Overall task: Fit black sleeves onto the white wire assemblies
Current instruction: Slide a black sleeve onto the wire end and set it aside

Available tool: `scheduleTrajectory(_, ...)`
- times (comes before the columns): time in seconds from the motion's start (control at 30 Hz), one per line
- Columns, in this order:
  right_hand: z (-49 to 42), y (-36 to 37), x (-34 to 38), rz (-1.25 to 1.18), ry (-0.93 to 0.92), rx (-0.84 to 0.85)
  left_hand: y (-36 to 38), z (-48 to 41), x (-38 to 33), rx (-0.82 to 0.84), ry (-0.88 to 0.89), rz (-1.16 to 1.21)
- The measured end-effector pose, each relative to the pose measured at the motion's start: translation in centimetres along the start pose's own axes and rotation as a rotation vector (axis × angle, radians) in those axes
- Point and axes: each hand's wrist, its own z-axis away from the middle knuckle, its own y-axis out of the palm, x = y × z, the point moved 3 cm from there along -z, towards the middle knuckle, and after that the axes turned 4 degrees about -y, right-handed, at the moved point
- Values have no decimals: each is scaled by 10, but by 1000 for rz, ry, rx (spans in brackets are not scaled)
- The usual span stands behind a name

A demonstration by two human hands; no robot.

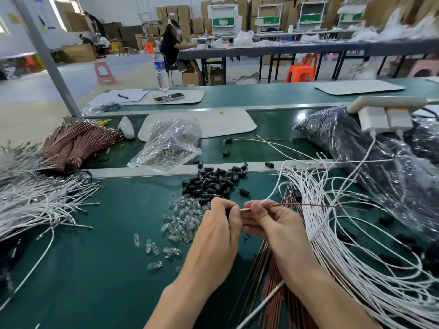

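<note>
My left hand (219, 224) and my right hand (268, 224) meet over the green bench, fingertips almost touching. Between them runs a short stretch of white wire (244, 209). My right hand pinches that wire together with a thin brown wire (320, 205) that sticks out to the right. My left hand curls round something dark at the wire's end; its fingers hide most of it. A pile of black sleeves (213, 181) lies just beyond my hands. A mass of white wires (344, 233) spreads to the right.
Small clear glass bulbs (183, 219) are scattered left of my hands. More white wires (35, 200) and brown wire bundles (76, 143) lie at the left. A clear bag of parts (168, 143) sits behind the pile; black bags (368, 148) and a power strip (384, 108) at the right.
</note>
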Motion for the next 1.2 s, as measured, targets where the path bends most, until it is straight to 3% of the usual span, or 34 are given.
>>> scheduleTrajectory(0.37, -4, -10, 4, -115, 15, -118, -14, 0, 4, -129, 46, -6)
scheduleTrajectory(0.6, -1, -5, 3, -97, 13, -11, -16, 2, -5, -119, 130, -69)
scheduleTrajectory(0.87, -7, -22, 15, -495, 52, -85, -55, -1, 2, -446, 107, 75)
scheduleTrajectory(1.0, 2, -7, 19, -503, 58, 17, -67, 5, 5, -571, 65, 88)
scheduleTrajectory(1.2, 13, -8, 74, -345, -134, 73, -85, 11, -6, -613, 30, 170)
